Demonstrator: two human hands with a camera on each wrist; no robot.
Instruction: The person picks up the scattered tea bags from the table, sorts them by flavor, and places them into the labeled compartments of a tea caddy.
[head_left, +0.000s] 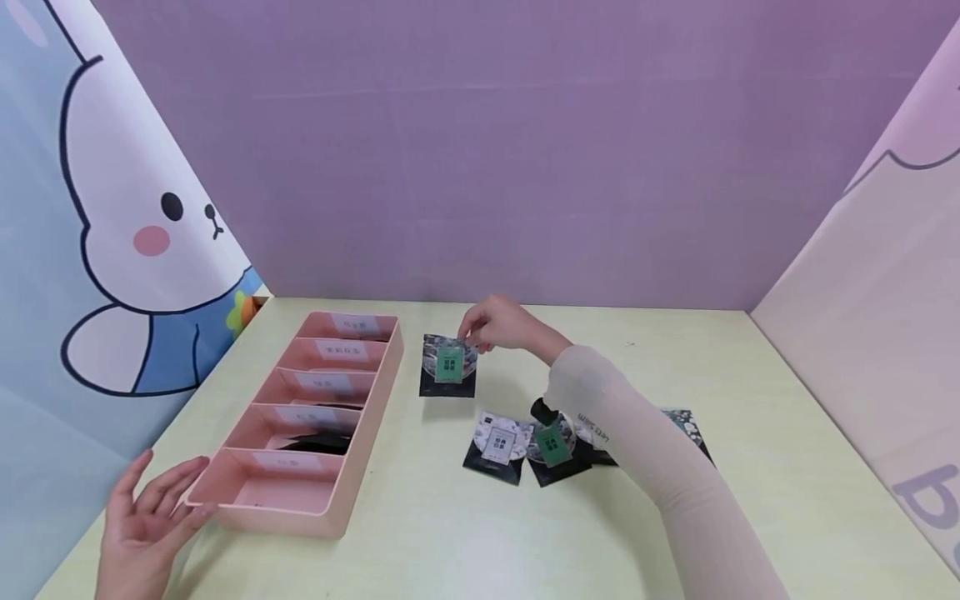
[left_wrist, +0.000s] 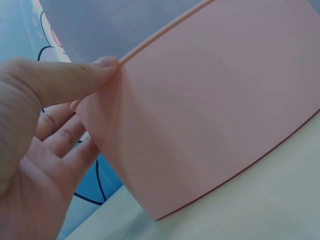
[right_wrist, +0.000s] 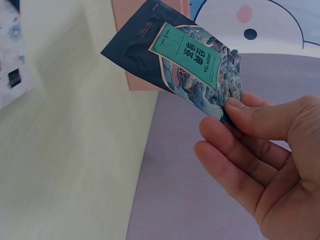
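Observation:
My right hand (head_left: 504,323) pinches a green tea sachet (head_left: 448,367) by its upper edge between thumb and fingers. In the right wrist view the sachet (right_wrist: 192,60) shows a green label reading GREEN TEA over a blue wave pattern, with a dark plain end. It hangs over the table to the right of a pink divided box (head_left: 367,437). At the box's near left corner is my left hand (head_left: 153,521). The left wrist view has its thumb (left_wrist: 95,80) on the rim and the other fingers against the adjoining side, gripping the corner.
Dark sachets lie nearer me: one with a white label (head_left: 498,446), another with a green label (head_left: 553,450), more partly behind my right sleeve (head_left: 645,450). Dark packets (head_left: 318,442) sit in a box compartment. A purple wall (head_left: 525,167) closes off the table's back.

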